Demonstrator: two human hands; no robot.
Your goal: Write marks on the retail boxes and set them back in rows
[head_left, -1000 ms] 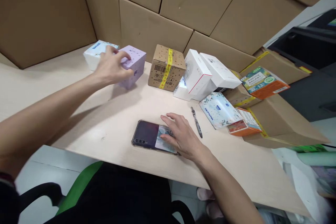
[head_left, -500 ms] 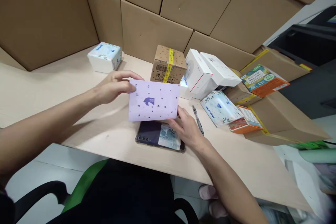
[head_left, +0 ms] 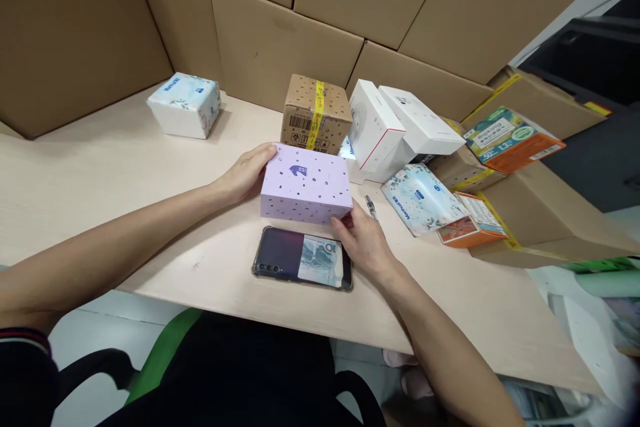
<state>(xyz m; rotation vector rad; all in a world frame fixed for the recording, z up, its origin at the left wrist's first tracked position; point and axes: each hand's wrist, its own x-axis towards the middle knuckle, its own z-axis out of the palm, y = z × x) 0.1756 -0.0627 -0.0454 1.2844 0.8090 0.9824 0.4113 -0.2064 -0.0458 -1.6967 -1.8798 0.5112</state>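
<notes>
A light purple box (head_left: 307, 187) with small dark dots and a dark purple emblem is between my two hands, just beyond the phone. My left hand (head_left: 249, 173) grips its left end, with the thumb at the far top corner. At the near right corner my right hand (head_left: 364, 237) closes round the box, thumb on its front face. Some of the fingers on both hands are hidden behind it. A dark phone (head_left: 280, 250) in a clear case lies face down in front, with a folded banknote (head_left: 320, 260) on its back.
Behind the purple box stands a brown taped carton (head_left: 300, 113). White boxes (head_left: 377, 130), a tissue pack (head_left: 420, 197), orange boxes (head_left: 473, 230) and an open carton (head_left: 540, 213) crowd the right. A pen (head_left: 371, 207) lies near my right hand. Another tissue pack (head_left: 187, 103) sits back left.
The purple box has tipped from showing one upright face to showing its top and front, and moved slightly right. More of the phone and banknote shows. The view has shifted a little.
</notes>
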